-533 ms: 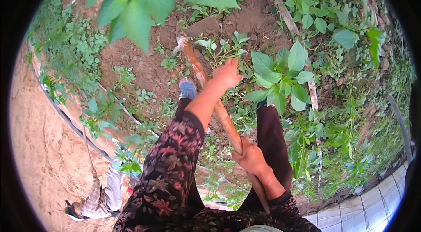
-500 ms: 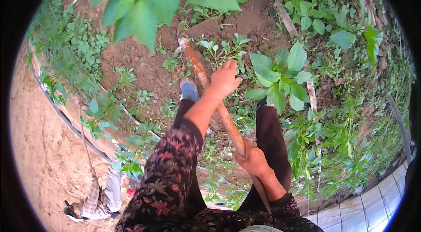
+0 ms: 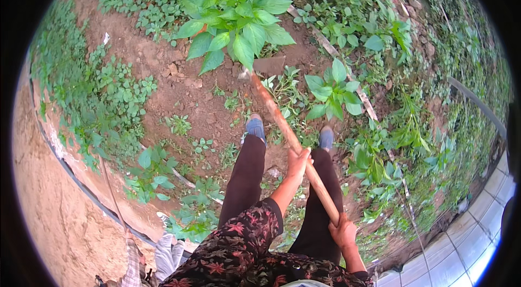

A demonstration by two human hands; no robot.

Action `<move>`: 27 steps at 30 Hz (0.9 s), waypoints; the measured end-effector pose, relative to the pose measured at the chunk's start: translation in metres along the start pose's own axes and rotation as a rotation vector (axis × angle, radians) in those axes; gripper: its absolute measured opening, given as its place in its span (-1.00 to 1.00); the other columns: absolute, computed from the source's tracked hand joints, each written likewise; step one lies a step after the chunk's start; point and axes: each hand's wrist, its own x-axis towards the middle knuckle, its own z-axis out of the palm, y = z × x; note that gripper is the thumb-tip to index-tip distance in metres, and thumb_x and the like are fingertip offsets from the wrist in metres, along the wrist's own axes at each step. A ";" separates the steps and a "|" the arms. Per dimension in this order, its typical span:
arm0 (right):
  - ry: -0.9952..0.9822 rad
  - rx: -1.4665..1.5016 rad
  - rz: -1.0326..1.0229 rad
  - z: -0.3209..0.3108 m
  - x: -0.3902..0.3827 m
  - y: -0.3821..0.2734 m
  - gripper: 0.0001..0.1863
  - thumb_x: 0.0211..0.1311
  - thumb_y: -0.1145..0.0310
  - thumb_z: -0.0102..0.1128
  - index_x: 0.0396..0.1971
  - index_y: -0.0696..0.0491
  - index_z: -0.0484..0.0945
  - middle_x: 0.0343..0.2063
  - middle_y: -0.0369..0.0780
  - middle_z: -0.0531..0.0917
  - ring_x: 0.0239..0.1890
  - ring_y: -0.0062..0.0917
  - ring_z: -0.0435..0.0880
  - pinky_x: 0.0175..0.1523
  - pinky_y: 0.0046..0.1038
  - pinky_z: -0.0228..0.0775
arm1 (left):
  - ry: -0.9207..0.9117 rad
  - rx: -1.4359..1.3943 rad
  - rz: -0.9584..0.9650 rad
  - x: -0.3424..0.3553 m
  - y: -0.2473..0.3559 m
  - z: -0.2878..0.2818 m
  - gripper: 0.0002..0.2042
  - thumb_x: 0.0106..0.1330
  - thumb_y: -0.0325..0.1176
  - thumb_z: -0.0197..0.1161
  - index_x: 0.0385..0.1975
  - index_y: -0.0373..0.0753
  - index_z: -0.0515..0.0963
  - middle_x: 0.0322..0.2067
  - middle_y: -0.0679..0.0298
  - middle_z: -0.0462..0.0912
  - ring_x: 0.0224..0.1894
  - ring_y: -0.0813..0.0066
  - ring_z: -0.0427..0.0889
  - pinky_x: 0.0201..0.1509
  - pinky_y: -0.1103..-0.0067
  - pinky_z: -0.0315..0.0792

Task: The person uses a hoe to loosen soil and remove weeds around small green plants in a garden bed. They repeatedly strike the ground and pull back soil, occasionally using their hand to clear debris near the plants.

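Both my hands are closed around the long wooden handle of a hoe. My left hand grips it about midway, and my right hand holds it lower, close to my right thigh. The hoe's flat blade rests at the brown soil, partly covered by a tall leafy plant. Beside the blade lies a clump of small weeds. A younger broad-leaved plant stands just right of it, ahead of my right shoe. My left shoe is on the soil left of the handle.
Thin pale drip lines run through the bed. Dense weeds grow on the left. At lower left, another person is on the sandy path with a long stick. White tiles edge the lower right.
My left hand has moved from above the weed clump down to the handle and closed on it. The view has shifted, showing more of the tall plant and both shoes.
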 end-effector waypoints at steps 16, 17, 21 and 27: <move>-0.027 0.887 0.259 0.076 0.002 -0.018 -0.69 -0.03 0.31 0.23 -0.40 0.19 0.38 -0.69 -0.06 0.54 -0.67 -0.33 0.61 -0.55 -0.32 0.46 | -0.175 0.820 0.359 0.094 -0.003 0.076 -0.27 0.05 -0.21 0.23 0.17 -0.27 -0.03 -0.32 -0.07 0.56 -0.30 0.01 0.59 -0.23 0.31 0.45; -0.016 0.920 0.270 0.089 0.005 -0.010 -0.72 -0.03 0.35 0.23 -0.43 0.21 0.37 -0.70 -0.13 0.53 -0.71 -0.51 0.56 -0.62 -0.45 0.42 | -0.156 0.869 0.347 0.093 -0.011 0.078 -0.25 0.06 -0.22 0.22 0.20 -0.26 -0.06 -0.32 -0.08 0.57 -0.30 0.00 0.59 -0.22 0.30 0.45; -0.026 1.065 0.230 0.132 0.014 0.009 -0.71 -0.04 0.34 0.24 -0.43 0.21 0.39 -0.68 -0.16 0.52 -0.72 -0.52 0.54 -0.62 -0.45 0.43 | -0.123 0.942 0.424 0.094 -0.035 0.079 -0.27 0.09 -0.24 0.16 0.21 -0.26 -0.10 -0.35 -0.10 0.57 -0.31 -0.04 0.59 -0.23 0.27 0.45; -0.069 1.234 0.196 0.152 0.023 0.007 -0.74 -0.03 0.42 0.22 -0.36 0.19 0.38 -0.69 -0.27 0.46 -0.77 -0.62 0.45 -0.69 -0.53 0.34 | -0.143 0.947 0.502 0.095 -0.046 0.070 -0.40 0.11 -0.38 0.15 0.12 -0.27 0.00 -0.34 0.06 0.46 -0.43 0.29 0.51 -0.38 0.41 0.42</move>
